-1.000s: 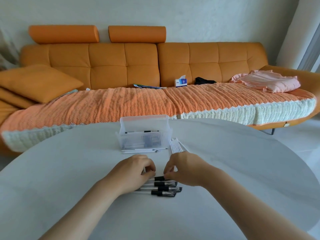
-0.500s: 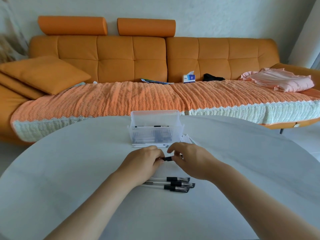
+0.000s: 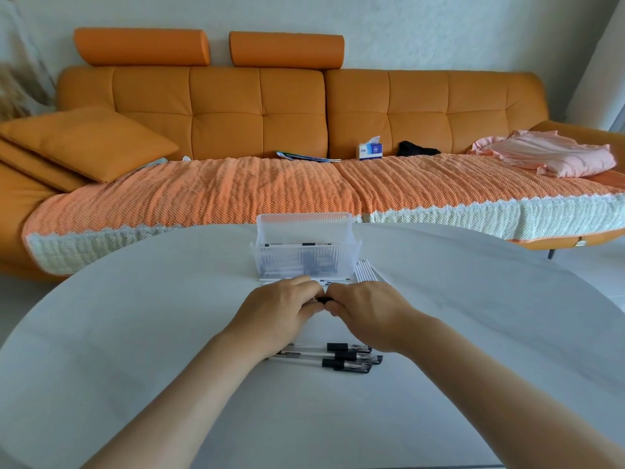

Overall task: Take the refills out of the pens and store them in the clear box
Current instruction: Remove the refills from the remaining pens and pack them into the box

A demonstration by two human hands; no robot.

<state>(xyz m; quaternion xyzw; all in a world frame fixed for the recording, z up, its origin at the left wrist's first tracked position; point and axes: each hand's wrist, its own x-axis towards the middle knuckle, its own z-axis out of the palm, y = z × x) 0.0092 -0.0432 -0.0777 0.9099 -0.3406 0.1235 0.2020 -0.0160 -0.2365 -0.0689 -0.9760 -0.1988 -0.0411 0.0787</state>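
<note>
Two-handed hold, dead centre.
Three black-capped clear plastic pens (image 3: 338, 356) lie nearest on white tabletop (image 3: 135, 333); beyond, left hand (image 3: 280, 309) and right hand (image 3: 367, 309) curl a tight grip on, probably, one dark-ended pen (image 3: 321, 300); clear ribbed plastic box (image 3: 306, 257) just behind.

Two hands (image 3: 280, 309) (image 3: 367, 311), one clear box (image 3: 304, 264), three pens (image 3: 341, 355) lying loose

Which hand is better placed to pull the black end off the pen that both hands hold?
Probably the right hand: its fingertips sit at the black end of the pen, while the left hand wraps the barrel and can steady it.
</note>
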